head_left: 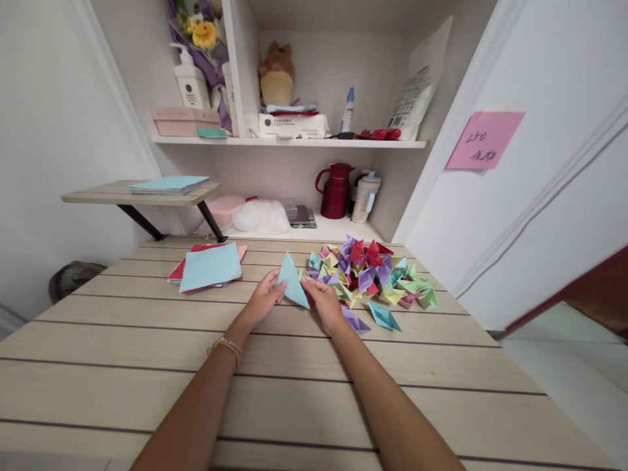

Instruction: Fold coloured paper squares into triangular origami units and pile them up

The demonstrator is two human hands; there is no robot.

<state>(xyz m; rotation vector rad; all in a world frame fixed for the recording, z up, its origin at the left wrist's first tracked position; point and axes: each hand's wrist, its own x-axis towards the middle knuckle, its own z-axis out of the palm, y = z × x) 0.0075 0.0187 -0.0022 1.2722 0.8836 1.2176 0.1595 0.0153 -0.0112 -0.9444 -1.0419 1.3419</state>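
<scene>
A light blue paper [293,282], folded into a pointed triangle, stands between both of my hands over the wooden table [147,353]. My left hand [265,299] pinches its left edge, and a thin bracelet sits on that wrist. My right hand [324,302] pinches the paper's right lower edge. Just right of my hands lies a pile of several folded paper boats [373,271] in red, purple, green, yellow and blue. A stack of flat paper sheets [210,267], blue on top with red beneath, lies to the left.
A small side shelf [122,193] with blue sheets juts out at the left. Behind the table, a recess holds a red jug [336,190], a lidded cup [366,196] and bags. A pink note [483,139] hangs on the white door at right.
</scene>
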